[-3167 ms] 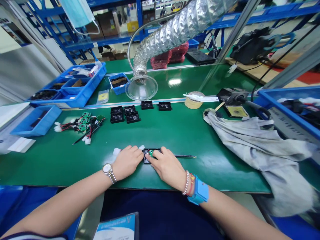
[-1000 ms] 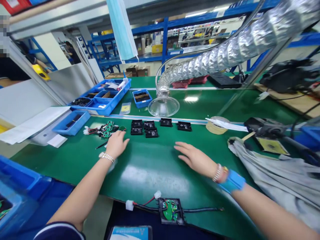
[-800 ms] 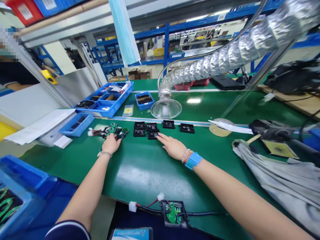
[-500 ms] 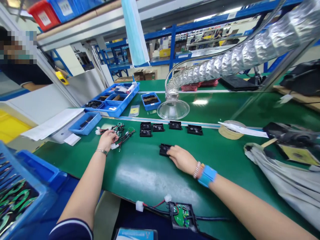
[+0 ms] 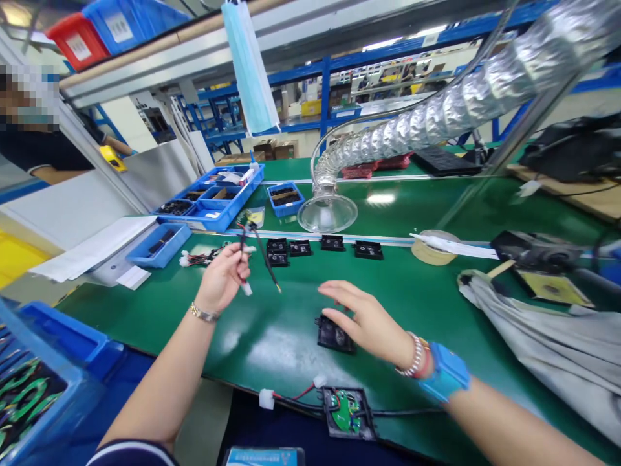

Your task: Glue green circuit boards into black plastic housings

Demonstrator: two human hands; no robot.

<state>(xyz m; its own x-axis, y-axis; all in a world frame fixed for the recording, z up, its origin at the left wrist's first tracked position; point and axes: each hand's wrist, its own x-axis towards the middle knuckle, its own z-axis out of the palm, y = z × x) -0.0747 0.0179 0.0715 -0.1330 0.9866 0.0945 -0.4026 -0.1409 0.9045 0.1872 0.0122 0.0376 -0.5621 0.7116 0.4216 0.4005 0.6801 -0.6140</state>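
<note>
Raised above the green table, my left hand pinches a wired circuit board, whose dark leads and white connectors dangle. More wired boards lie behind that hand. My right hand has its fingers apart, over a black plastic housing lying on the table. At the front edge sits another black housing with a green board inside and cables running out both sides. Several small black housings stand in a row further back.
A clear suction hood on a silver duct hangs over the back. Blue trays stand at the left, a tape roll and grey cloth at the right. A person's arm shows far left.
My left hand has lifted a wired board off the pile and moved right. The black housing has come nearer to me, and my right hand has let go of it, fingers spread.
</note>
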